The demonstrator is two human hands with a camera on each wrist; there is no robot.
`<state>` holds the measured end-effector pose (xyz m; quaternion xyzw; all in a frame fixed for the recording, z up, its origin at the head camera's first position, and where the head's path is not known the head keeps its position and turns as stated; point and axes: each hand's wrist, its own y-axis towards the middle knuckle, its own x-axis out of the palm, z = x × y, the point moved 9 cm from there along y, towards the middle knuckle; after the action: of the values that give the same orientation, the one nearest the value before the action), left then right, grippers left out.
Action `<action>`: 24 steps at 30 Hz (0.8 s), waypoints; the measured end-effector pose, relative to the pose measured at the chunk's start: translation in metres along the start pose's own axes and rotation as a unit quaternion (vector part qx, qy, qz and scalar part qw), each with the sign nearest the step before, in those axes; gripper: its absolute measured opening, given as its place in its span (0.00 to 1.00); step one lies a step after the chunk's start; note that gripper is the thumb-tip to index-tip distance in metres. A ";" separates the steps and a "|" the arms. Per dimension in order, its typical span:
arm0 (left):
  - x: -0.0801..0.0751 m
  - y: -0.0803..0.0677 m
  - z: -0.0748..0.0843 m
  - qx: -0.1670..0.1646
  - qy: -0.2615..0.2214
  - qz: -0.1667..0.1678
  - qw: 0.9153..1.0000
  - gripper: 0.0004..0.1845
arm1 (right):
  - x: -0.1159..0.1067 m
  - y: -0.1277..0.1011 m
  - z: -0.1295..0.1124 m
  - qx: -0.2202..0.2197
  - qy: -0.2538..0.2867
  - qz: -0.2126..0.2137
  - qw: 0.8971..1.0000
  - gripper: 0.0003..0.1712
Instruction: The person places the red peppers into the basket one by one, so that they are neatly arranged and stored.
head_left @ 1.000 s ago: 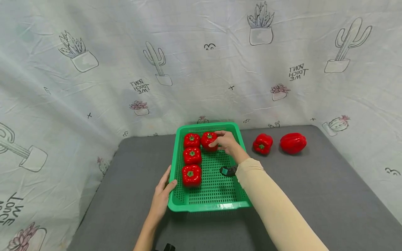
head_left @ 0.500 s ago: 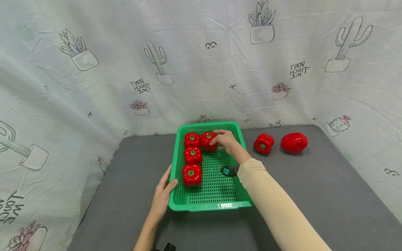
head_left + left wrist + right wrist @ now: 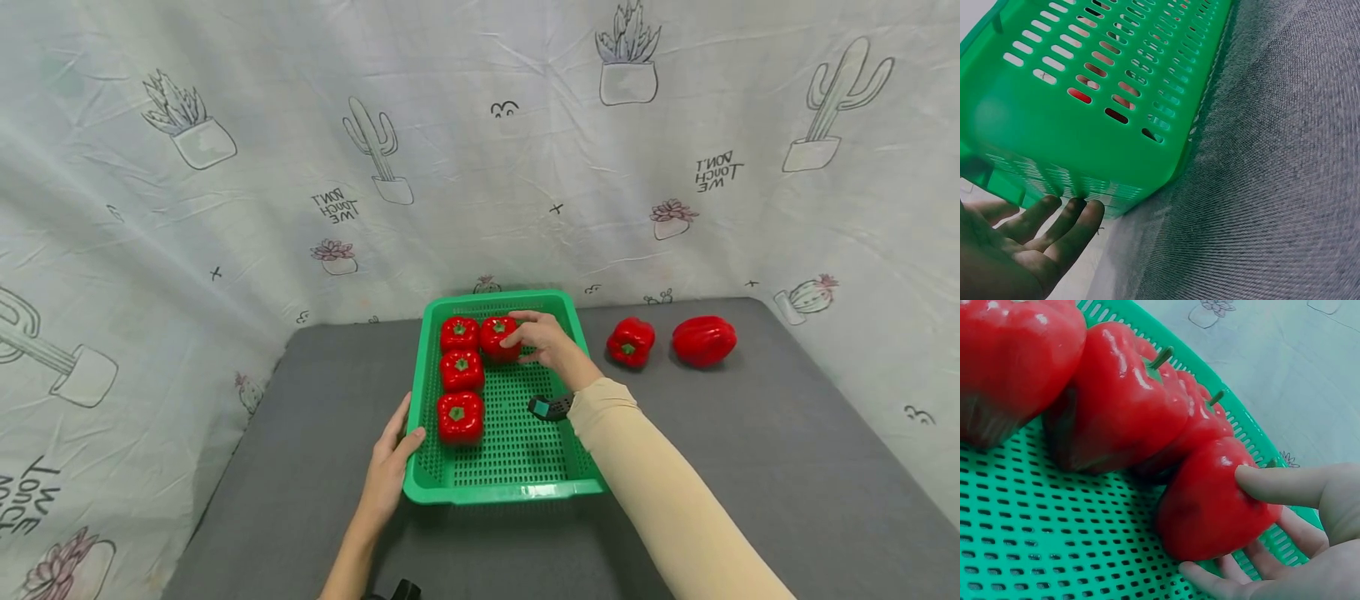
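Observation:
In the head view, my right hand [image 3: 546, 343] holds a red bell pepper [image 3: 497, 339] at the far end of a green plastic basket [image 3: 517, 493]. The right wrist view has the thumb on the side of that pepper [image 3: 1210, 503] and the other fingers around its far side and base. A column of three more red bell peppers [image 3: 460, 418] stands along the basket's left wall, stems up. My left hand [image 3: 388, 458] grips the left rim, its thumb over the edge. From the left wrist, its fingers [image 3: 1088, 219] appear against the basket's outer wall.
Right of the basket, two red bell peppers lie on the grey table: a smaller one [image 3: 630, 342] and a longer one [image 3: 703, 341] on its side. A white cloth [image 3: 465, 150] printed with cacti hangs behind and beside the table.

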<state>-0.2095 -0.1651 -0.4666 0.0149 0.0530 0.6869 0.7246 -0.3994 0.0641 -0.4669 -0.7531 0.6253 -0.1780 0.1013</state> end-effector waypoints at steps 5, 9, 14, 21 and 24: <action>0.001 0.002 0.000 0.002 -0.004 0.001 1.000 0.31 | -0.003 0.002 -0.005 -0.040 -0.045 0.016 0.998 0.40; 0.003 0.003 -0.001 0.004 -0.008 0.000 1.000 0.31 | -0.007 0.001 -0.013 -0.076 -0.084 0.034 0.993 0.38; 0.001 0.000 -0.002 0.002 -0.004 -0.003 1.000 0.31 | -0.008 -0.003 -0.012 -0.090 -0.129 0.059 0.986 0.35; -0.001 -0.002 -0.003 0.003 0.000 -0.005 1.000 0.31 | -0.007 -0.004 -0.010 -0.085 -0.150 0.071 0.982 0.35; -0.003 -0.002 -0.003 0.005 0.002 -0.006 1.000 0.31 | -0.006 -0.005 -0.009 -0.082 -0.154 0.073 0.982 0.36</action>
<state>-0.2077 -0.1681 -0.4693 0.0172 0.0576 0.6820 0.7288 -0.3998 0.0712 -0.4574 -0.7296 0.6678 0.0000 0.1472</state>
